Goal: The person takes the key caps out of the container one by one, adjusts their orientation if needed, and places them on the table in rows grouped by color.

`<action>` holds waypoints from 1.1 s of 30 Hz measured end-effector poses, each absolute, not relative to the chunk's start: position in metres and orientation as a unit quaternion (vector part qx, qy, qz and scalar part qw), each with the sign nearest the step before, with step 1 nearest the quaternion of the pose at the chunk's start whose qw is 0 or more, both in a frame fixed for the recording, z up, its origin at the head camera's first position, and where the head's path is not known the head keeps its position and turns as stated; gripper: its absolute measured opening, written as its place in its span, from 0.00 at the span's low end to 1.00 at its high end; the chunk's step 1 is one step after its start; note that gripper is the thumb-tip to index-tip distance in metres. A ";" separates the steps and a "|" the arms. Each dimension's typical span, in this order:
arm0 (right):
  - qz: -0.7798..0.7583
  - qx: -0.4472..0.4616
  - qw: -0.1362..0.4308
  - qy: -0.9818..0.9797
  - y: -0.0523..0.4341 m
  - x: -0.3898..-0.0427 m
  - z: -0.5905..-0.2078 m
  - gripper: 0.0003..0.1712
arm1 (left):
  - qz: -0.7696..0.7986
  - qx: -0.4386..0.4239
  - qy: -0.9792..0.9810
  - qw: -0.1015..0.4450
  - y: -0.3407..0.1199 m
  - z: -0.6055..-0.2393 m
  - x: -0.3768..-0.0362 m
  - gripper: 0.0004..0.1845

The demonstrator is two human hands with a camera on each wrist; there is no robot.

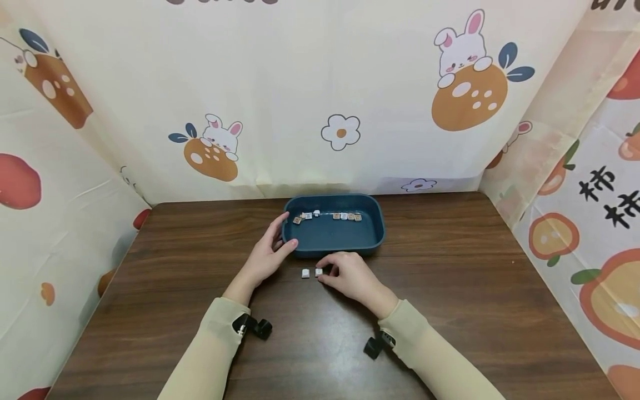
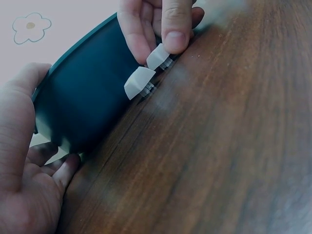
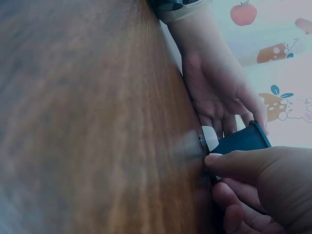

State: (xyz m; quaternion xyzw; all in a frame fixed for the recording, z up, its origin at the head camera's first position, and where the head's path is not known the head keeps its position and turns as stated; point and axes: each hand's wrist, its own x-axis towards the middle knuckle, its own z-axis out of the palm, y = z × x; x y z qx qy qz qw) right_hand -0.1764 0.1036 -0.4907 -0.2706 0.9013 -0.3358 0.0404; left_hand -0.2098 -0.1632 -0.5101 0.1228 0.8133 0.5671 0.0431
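A small white keycap (image 1: 319, 272) with a clear stem below it is pinched between the thumb and fingers of my right hand (image 1: 352, 276), at the table in front of the tray. Just left of it stands a second white keycap (image 1: 305, 273), seen closer in the left wrist view as a keycap (image 2: 139, 82) close beside the pinched one. My left hand (image 1: 266, 253) holds the left end of the dark blue tray (image 1: 334, 239), thumb near its front corner and fingers along the left side.
Along the back of the tray's floor lie several small pieces, some white (image 1: 344, 216) and some brownish (image 1: 297, 220). The tray stands near the back edge of the brown wooden table (image 1: 190, 255). Behind it hangs a printed cloth (image 1: 295, 100).
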 end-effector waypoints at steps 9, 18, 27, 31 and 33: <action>-0.343 -0.281 0.031 0.896 0.104 -0.176 -0.491 0.11 | 0.567 0.121 0.813 0.045 -0.163 -0.510 -0.210 0.40; -0.349 -0.282 0.030 0.893 0.106 -0.176 -0.492 0.11 | 0.568 0.115 0.813 0.050 -0.163 -0.511 -0.210 0.40; -0.377 -0.275 0.045 0.883 0.108 -0.175 -0.488 0.14 | 0.570 0.113 0.812 0.054 -0.160 -0.505 -0.208 0.41; -0.383 -0.272 0.055 0.881 0.109 -0.174 -0.486 0.15 | 0.570 0.107 0.813 0.062 -0.160 -0.505 -0.210 0.41; -0.388 -0.270 0.063 0.879 0.109 -0.173 -0.484 0.15 | 0.572 0.106 0.811 0.060 -0.162 -0.510 -0.211 0.41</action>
